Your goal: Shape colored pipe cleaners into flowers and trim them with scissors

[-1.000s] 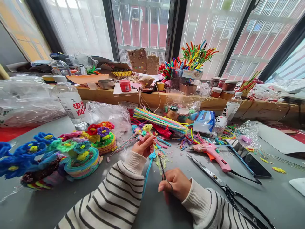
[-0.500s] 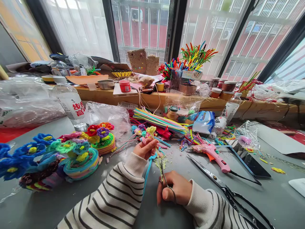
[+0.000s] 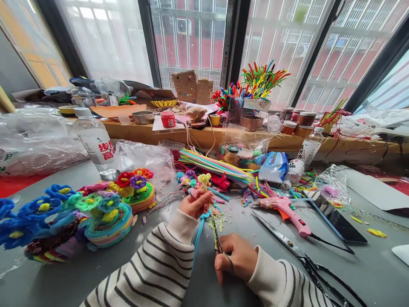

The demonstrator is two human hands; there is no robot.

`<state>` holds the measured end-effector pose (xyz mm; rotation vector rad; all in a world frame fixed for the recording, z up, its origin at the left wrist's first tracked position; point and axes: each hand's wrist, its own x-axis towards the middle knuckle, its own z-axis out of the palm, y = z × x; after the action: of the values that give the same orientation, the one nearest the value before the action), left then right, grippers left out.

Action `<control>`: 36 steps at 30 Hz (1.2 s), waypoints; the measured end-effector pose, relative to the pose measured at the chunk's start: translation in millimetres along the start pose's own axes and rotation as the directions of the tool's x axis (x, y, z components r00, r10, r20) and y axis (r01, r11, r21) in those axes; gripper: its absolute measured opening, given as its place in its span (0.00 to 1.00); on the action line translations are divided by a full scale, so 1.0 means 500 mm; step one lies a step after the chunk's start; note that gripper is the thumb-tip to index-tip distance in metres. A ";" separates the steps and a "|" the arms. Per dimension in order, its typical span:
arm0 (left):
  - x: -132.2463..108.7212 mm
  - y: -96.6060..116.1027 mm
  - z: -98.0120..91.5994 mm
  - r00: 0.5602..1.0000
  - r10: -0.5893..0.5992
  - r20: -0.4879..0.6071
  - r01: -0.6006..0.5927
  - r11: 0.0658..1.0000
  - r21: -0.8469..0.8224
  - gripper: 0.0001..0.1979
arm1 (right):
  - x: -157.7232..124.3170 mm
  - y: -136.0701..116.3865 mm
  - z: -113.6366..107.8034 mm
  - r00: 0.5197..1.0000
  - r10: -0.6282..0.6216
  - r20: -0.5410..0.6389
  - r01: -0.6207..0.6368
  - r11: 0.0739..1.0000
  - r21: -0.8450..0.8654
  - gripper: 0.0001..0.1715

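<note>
My left hand (image 3: 195, 205) is closed in a pinch on a thin yellow pipe cleaner (image 3: 211, 209), which stretches down toward the scissors. A pale yellow fuzzy flower (image 3: 204, 179) shows just above those fingers; whether it joins the held stem I cannot tell. My right hand (image 3: 239, 258) grips small metal scissors (image 3: 215, 228), thumb and fingers at the handles, blades pointing up along the yellow strand. Yellow fuzz clippings (image 3: 220, 223) lie scattered beneath. A light blue pipe cleaner (image 3: 197, 238) runs down beside my left wrist.
Fuzzy flower pots (image 3: 108, 230) stand at left. To the right lie a pink glue gun (image 3: 289, 213), large black-handled scissors (image 3: 297, 251) and a dark phone or tablet (image 3: 335, 219). Behind are bundled pipe cleaners (image 3: 217, 164), a blue-white packet (image 3: 273, 166) and water bottles (image 3: 96, 140).
The scissors have swung more upright and their blades look closer together along the yellow strand. My left hand keeps its pinch. The whole view has shifted slightly.
</note>
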<state>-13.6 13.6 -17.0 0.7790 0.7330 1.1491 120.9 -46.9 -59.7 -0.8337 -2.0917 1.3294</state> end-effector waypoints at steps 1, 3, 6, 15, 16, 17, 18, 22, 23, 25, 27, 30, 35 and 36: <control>0.000 0.000 0.000 1.000 0.002 -0.006 -0.002 1.000 -0.001 0.11 | 0.001 0.000 0.000 1.000 0.009 -0.007 -0.009 1.000 -0.003 0.39; 0.000 0.001 0.000 1.000 0.005 -0.018 -0.005 1.000 -0.003 0.11 | 0.002 -0.001 -0.001 1.000 0.020 -0.008 -0.020 1.000 -0.007 0.38; 0.001 0.002 0.000 1.000 0.007 -0.026 -0.007 1.000 -0.012 0.11 | 0.004 -0.004 -0.003 0.998 0.058 -0.023 -0.058 0.998 0.010 0.37; 0.005 0.002 -0.011 0.999 -0.021 0.028 0.023 0.996 -0.082 0.11 | 0.004 -0.003 -0.001 0.995 0.088 -0.043 -0.086 0.994 0.063 0.35; 0.006 0.002 -0.013 0.999 -0.026 0.042 0.029 0.996 -0.082 0.11 | 0.004 -0.001 -0.001 0.995 0.087 -0.048 -0.083 0.994 0.070 0.36; 0.007 0.001 -0.014 0.998 -0.029 0.063 0.034 0.996 -0.078 0.10 | 0.004 0.000 -0.002 0.995 0.083 -0.058 -0.078 0.994 0.082 0.36; 0.007 -0.001 -0.015 0.996 -0.035 0.088 0.041 0.997 -0.072 0.10 | 0.003 0.002 -0.002 0.994 0.075 -0.074 -0.067 0.993 0.097 0.37; 0.001 -0.008 -0.013 0.978 -0.119 0.168 0.118 0.993 0.018 0.10 | 0.002 0.000 -0.006 0.987 0.030 -0.157 0.000 0.981 0.193 0.38; -0.002 -0.010 -0.011 0.972 -0.145 0.188 0.136 0.989 0.055 0.10 | 0.001 -0.001 -0.007 0.985 0.018 -0.172 0.018 0.978 0.209 0.39; -0.010 -0.015 -0.006 0.947 -0.186 0.262 0.159 0.980 0.123 0.09 | 0.002 -0.003 -0.010 0.982 0.012 -0.187 0.030 0.974 0.224 0.39; -0.015 -0.019 -0.002 0.906 -0.206 0.369 0.151 0.973 0.173 0.08 | 0.003 -0.003 -0.013 0.986 0.022 -0.163 0.015 0.975 0.220 0.38; -0.016 -0.024 -0.003 0.864 -0.222 0.453 0.124 0.964 0.236 0.07 | 0.005 -0.003 -0.016 0.994 0.011 -0.106 0.011 0.978 0.207 0.36; -0.009 -0.031 -0.013 0.834 -0.221 0.506 0.140 0.971 0.193 0.08 | 0.003 0.002 -0.020 0.997 0.034 0.069 -0.058 0.926 0.372 0.32; -0.009 -0.030 -0.013 0.834 -0.217 0.507 0.146 0.973 0.177 0.08 | 0.002 0.003 -0.021 0.993 0.055 0.100 -0.091 0.908 0.409 0.32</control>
<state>-12.6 6.8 -32.6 1.0556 0.4090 0.6671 127.9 -39.5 -56.9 -0.6825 -1.7532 1.7954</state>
